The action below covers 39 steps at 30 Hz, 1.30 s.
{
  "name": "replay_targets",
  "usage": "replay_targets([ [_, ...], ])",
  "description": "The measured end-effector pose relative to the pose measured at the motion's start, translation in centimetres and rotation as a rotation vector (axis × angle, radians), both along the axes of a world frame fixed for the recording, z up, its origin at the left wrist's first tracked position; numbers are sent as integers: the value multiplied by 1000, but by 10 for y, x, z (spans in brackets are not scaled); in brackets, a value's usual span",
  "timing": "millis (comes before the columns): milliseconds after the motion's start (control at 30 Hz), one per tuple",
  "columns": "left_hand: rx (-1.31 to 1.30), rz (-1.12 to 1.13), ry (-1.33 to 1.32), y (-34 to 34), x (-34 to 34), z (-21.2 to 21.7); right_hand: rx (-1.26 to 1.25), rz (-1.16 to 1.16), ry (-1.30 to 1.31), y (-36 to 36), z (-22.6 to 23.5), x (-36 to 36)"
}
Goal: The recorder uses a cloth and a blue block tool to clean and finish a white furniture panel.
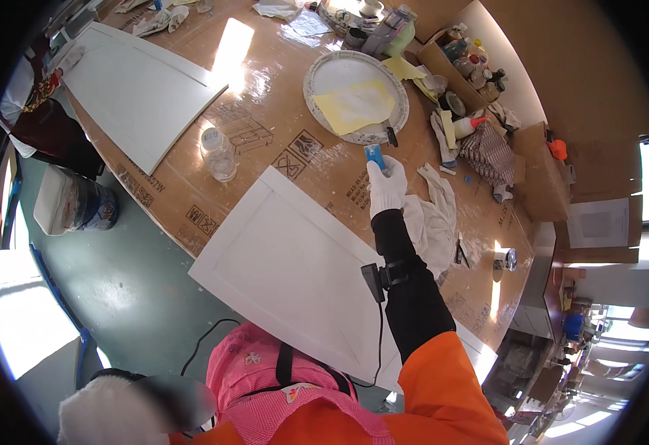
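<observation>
My right hand (388, 187), in a white glove, reaches out over the table with its fingers closed on a small flat blue piece (374, 155). Just beyond it lies a round white tray (324, 78) with a yellow sheet (355, 106) and a small black object (392, 136) at its rim. A white framed panel (287, 252) rests on the near table edge, under and left of my right forearm. Close to the camera at the lower left is my left hand (109, 411), also gloved in white; its fingers are blurred and hidden.
Brown cardboard covers the table (280, 141). A clear jar (218, 156) stands left of the tray; crumpled white cloth (432, 222) lies right of my hand. Bottles fill a cardboard box (443, 63) at the far right. Another person's gloved hand (70, 58) touches a second white panel (143, 85).
</observation>
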<state>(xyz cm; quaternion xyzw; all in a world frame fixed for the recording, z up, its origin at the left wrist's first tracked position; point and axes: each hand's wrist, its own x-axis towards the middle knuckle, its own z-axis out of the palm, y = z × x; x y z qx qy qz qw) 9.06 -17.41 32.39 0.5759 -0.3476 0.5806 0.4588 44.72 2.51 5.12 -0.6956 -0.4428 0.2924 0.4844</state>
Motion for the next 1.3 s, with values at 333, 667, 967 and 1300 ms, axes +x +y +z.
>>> replay_targets([
  [333,-1222,-267,318,-96,9,-112,-108,-4,-551,84,1,-28],
  [667,-860,-160,1542,-78,108,-142,-193,427,-129,-213,12,-6],
  [967,423,425,1594,-89,296,-155,-1045,-152,388,-585,38,60],
  [1300,550,786,1899,-37,486,-265,-131,-862,1337,-568,-4,104],
])
